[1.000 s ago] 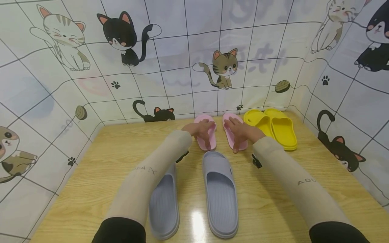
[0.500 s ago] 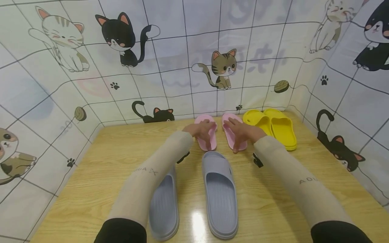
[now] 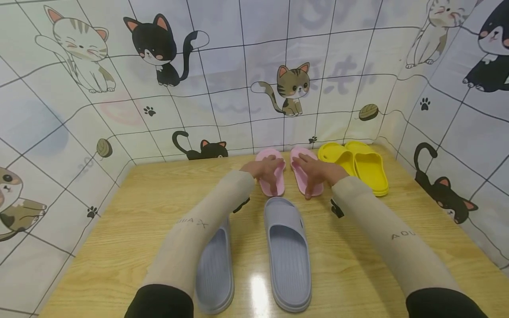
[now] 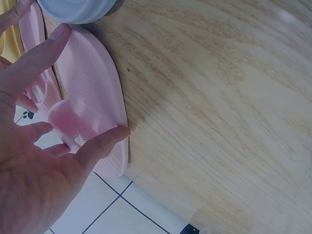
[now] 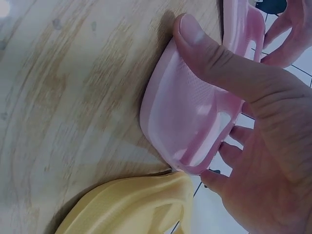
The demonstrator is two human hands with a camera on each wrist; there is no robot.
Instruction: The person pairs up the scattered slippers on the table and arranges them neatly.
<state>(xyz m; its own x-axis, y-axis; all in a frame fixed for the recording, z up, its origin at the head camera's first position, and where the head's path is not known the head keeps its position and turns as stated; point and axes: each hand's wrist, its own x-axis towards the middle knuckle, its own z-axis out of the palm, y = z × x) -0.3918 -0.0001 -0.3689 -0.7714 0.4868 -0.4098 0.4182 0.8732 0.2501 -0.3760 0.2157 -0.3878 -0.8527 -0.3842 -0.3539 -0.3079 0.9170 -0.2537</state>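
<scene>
Cat-print walls (image 3: 230, 104) boxed in the worktop (image 3: 167, 194), left hand (image 3: 265, 170) and right hand (image 3: 315, 170) both spread pretty wide, touching pink slippers (image 5: 173, 109).

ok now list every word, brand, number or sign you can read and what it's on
"AO" on the right sleeve, then a letter that may be "U" but isn't clear
"X" on the left sleeve; the characters beside it can't be read
Back wall: faint lettering-like marks, too blurred to read
Pink slippers: no readable text
Yellow slippers: no readable text
Gray slippers: no readable text
</scene>
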